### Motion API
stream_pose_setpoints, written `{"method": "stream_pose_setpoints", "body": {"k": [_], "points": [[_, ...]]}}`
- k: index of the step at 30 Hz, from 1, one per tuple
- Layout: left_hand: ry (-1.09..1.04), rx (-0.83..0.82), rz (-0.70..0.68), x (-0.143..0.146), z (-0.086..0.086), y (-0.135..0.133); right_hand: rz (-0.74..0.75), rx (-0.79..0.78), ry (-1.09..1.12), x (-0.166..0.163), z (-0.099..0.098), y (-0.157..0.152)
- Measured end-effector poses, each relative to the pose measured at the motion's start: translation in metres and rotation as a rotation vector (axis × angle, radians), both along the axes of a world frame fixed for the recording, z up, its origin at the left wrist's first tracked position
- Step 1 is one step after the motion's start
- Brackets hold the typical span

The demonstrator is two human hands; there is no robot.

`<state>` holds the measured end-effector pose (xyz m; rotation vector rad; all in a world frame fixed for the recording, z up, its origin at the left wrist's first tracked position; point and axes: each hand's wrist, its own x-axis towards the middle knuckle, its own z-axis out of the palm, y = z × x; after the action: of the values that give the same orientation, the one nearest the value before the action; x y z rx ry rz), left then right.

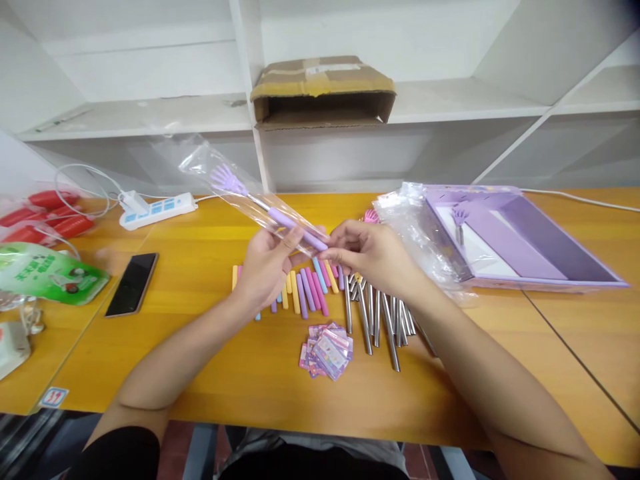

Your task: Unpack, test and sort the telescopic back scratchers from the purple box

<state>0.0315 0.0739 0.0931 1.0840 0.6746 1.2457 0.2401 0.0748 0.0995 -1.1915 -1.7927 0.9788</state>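
A purple back scratcher (283, 217) with a hand-shaped head lies inside a clear plastic bag (197, 160), tilted with its head up to the left. My left hand (267, 263) is closed around the bagged handle, thumb on top. The fingers of my right hand (367, 253) pinch the bag at the handle's lower end. Beneath my hands, several coloured foam handles (303, 293) lie in a row. Several metal rods (385, 320) are spread by my right forearm. A pile of printed cards (327, 351) sits nearer to me.
A purple box (575, 257) at the right holds another back scratcher (459, 220). Clear bags (415, 230) lie against it. On the left are a phone (133, 285), a power strip (160, 210), a green packet (55, 273) and red items (60, 213). A cardboard box (323, 90) stands on the shelf.
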Motion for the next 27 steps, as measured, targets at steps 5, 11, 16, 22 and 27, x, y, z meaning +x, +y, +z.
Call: {"method": "stream_pose_setpoints", "body": {"k": [5,11,16,22,27], "points": [[0.039,-0.033,-0.082,0.006,-0.011,-0.004,-0.059,0.298,-0.19,-0.003,-0.007,0.001],[0.019,-0.05,-0.074,-0.005,-0.004,0.004,0.193,0.451,-0.221,0.009,-0.001,0.004],[0.015,-0.116,-0.064,-0.009,0.001,0.007,0.264,0.568,-0.228,0.018,0.005,0.006],[-0.002,-0.215,-0.121,-0.013,0.003,0.012,0.366,0.715,-0.29,0.024,0.009,0.007],[0.028,-0.182,-0.153,-0.012,-0.005,0.015,0.289,0.808,-0.194,0.018,0.006,0.006]]}}
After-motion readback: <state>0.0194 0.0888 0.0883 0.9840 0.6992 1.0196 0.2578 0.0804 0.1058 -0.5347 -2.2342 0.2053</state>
